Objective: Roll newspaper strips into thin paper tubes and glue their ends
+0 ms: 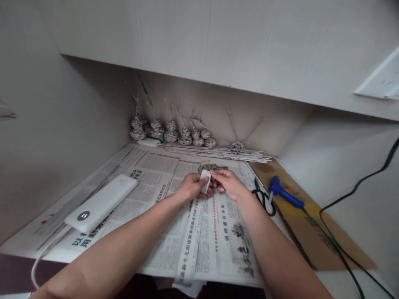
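Observation:
Both hands meet over the newspaper-covered table. My left hand [190,187] is closed on a small white strip of paper [205,174], its thumb lying across the front. At the strip's upper right edge, my right hand [230,183] pinches with thumb and forefinger, the other fingers curled beneath. Just behind the hands lies a crumpled grey-green thing [204,167], partly hidden by them. A long newspaper strip [189,245] runs below the hands toward the table's front edge. To the right of my right hand lie black-handled scissors [264,199].
A blue glue gun [285,193] rests on a cardboard sheet [330,236], its black cord running right. On the left lies a white power bank [102,201] with a cable. Several woven paper gourds [171,133] and a bundle of paper sticks [218,153] line the back wall, under an overhanging panel.

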The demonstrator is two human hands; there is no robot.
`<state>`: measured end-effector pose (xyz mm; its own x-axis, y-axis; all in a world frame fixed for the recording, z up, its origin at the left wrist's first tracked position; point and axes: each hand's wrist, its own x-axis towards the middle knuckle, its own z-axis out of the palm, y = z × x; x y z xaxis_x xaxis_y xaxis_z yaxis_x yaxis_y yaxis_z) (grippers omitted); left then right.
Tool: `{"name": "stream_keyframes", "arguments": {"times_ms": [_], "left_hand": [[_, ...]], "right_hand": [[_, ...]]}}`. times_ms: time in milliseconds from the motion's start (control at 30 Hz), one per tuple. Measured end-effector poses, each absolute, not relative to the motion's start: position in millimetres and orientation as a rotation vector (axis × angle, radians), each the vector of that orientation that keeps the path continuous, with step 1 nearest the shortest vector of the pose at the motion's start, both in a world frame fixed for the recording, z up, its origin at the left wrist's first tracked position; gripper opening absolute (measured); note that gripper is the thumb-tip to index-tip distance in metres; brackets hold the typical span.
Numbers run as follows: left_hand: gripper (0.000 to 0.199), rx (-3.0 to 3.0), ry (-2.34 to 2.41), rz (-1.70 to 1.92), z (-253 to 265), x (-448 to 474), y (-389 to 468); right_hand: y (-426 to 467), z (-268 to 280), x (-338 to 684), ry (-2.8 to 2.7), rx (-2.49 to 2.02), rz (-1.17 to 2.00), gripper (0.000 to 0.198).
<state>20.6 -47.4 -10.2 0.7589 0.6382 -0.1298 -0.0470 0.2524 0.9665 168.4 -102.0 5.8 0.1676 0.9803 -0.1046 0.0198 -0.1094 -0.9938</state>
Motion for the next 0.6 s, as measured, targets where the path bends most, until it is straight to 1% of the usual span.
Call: {"name": "stream_keyframes", "arguments": {"times_ms": [100,300,467,533,600], "left_hand": [[0.044,1.234,0.582,0.518,-10.0,20.3,-46.4],[0.044,1.228,0.562,0.501,-6.9,20.1,-47.2],[0.036,1.237,0.574,0.477,-3.4,20.7,-48.7],[0.034,1.25,0.565,0.464,-2.7,20.2,-48.6],[0.035,1.238,0.552,0.463,-2.6,19.2,-48.2]], "right_hand": [[-103.8,6.9,171.5,-1.109,-1.402,1.179,0.036],[-102.9,5.3,168.4,-1.074,-1.498,1.117,0.034],[-99.4,2.4,161.5,-1.035,-1.54,0.987,0.034],[-98.9,1.4,160.4,-1.021,-1.556,0.931,0.034],[-99.5,1.3,161.5,-1.029,-1.553,0.947,0.035]]}}
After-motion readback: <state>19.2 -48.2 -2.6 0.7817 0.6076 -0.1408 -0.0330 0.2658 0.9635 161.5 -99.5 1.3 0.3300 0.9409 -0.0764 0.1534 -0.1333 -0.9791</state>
